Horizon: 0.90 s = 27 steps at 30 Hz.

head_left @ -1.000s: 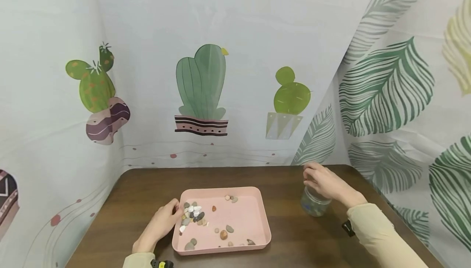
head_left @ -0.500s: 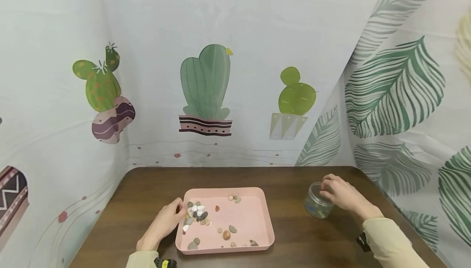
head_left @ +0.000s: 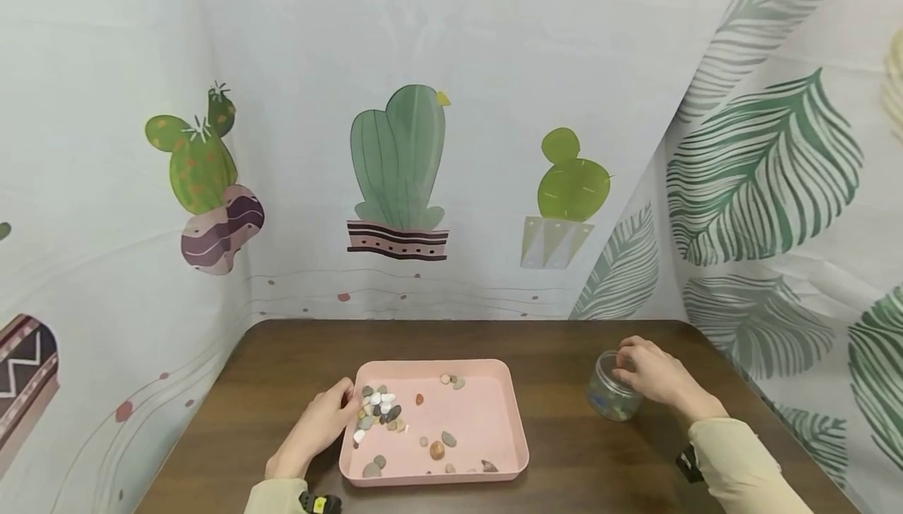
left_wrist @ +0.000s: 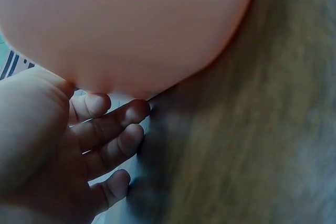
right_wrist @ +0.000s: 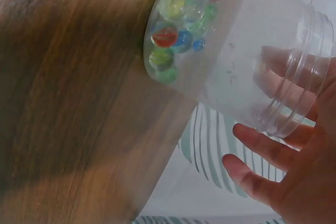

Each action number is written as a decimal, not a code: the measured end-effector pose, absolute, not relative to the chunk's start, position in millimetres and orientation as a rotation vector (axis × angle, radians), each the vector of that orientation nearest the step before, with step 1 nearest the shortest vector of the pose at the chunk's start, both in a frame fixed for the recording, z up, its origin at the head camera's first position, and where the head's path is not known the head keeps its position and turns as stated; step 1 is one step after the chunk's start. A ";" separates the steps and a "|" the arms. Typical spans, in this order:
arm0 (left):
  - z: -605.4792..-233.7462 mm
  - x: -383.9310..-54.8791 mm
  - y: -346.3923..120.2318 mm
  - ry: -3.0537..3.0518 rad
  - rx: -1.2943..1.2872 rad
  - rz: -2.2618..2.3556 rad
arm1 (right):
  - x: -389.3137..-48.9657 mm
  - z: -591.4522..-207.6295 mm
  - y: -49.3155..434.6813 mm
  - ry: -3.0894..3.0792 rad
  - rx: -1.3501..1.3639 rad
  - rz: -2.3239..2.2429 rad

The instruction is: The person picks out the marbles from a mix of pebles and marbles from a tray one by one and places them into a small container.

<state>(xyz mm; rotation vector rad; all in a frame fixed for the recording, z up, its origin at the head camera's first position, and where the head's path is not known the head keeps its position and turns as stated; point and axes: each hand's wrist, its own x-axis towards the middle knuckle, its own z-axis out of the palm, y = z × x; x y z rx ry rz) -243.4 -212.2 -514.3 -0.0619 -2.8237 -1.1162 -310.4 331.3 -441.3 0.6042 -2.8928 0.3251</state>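
In the head view my left hand (head_left: 326, 418) grips the left rim of a shallow pink tray (head_left: 487, 420), its thumb and index finger meeting there. The left wrist view has loosely bent fingers (left_wrist: 131, 137) beside the tray's outer wall (left_wrist: 136, 35). Pebbles (head_left: 381, 404) lie in the tray, most in a heap near my left hand. At the right my right hand (head_left: 652, 373) holds a clear lidless jar (head_left: 612, 392) by its mouth. Colourful marbles (right_wrist: 178, 30) cover the jar's bottom. Through the clear neck some right fingers (right_wrist: 278, 64) show; two others stay outside.
The dark brown wooden table (head_left: 564, 459) carries both tray and jar, with a gap between them. Behind it hangs a white curtain (head_left: 480, 185) printed with cacti and leaves. The table's far edge runs just beyond the jar.
My right hand has come down from above the jar to the right side of its mouth, and stays there since half a second ago. My left hand stays at the tray; the head view shifted slightly.
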 end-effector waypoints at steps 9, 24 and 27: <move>-514.5 -244.3 -211.8 -2.834 -0.065 -1.132 | -308.3 -441.1 332.6 -2.920 0.572 0.349; -494.5 -245.1 -231.2 -2.887 -0.057 -1.168 | -287.1 -416.1 315.3 -2.726 0.614 0.643; -486.1 -241.3 -240.6 -2.889 -0.053 -1.141 | -282.5 -411.1 301.0 -2.693 0.632 0.700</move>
